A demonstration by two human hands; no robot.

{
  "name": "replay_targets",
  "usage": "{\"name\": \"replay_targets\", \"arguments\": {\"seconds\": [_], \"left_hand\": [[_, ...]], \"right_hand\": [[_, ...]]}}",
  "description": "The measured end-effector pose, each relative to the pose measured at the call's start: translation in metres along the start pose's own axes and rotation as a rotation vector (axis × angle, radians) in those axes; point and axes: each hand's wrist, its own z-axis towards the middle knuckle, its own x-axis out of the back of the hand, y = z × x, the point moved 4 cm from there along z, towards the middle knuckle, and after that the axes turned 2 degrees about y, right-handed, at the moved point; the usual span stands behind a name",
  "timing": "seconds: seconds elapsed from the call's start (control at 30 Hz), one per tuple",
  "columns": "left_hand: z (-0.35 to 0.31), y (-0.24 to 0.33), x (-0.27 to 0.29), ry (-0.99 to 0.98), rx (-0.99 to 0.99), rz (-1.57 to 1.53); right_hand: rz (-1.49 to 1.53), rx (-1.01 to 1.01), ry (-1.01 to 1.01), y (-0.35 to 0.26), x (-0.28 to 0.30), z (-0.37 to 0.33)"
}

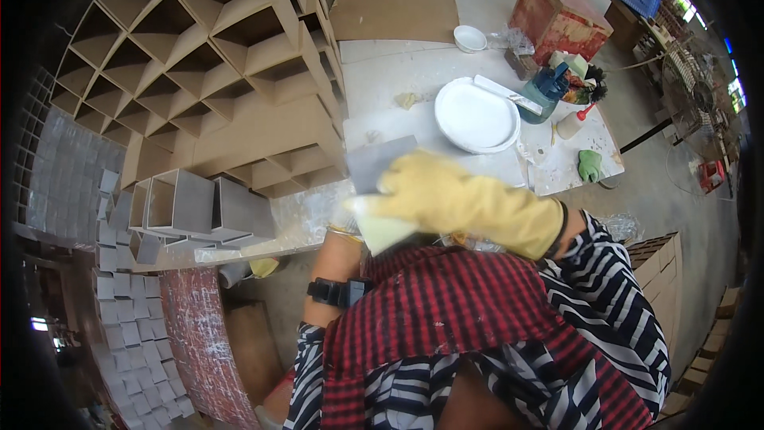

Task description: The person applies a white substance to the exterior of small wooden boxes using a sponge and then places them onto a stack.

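Observation:
My right hand (422, 187), in a long yellow rubber glove, is bent inward across my front and blurred by motion. Its fingers curl over a pale, yellow-green, sponge-like piece (386, 231). Just beyond the glove lies a flat grey panel (380, 161), partly covered by the hand. My left hand (347, 218) is next to the pale piece; its fingers are smeared and mostly hidden, so its grip does not show. A black band with a square device (340, 292) is on the left wrist. To the right of the panel is a round white dish (477, 117) with white contents.
A large brown compartment rack (231, 56) rises at the left, with grey open boxes (187, 203) before it. Further right on the table stand a blue-green jug (544, 91), a squeeze bottle (570, 124), a green cloth-like item (590, 165) and a red-stained box (561, 16). A small bowl (470, 38) sits behind.

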Motion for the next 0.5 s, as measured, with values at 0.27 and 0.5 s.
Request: {"name": "replay_targets", "arguments": {"seconds": [0.27,0.5], "left_hand": [[0.002,-0.015,0.027,0.037,-0.127,0.079],[-0.010,0.001,0.015,0.112,-0.338,0.832]], "right_hand": [[0.009,0.071,0.813,0.048,0.052,-0.033],[-0.118,0.064,0.432,0.023,0.009,-0.049]]}}
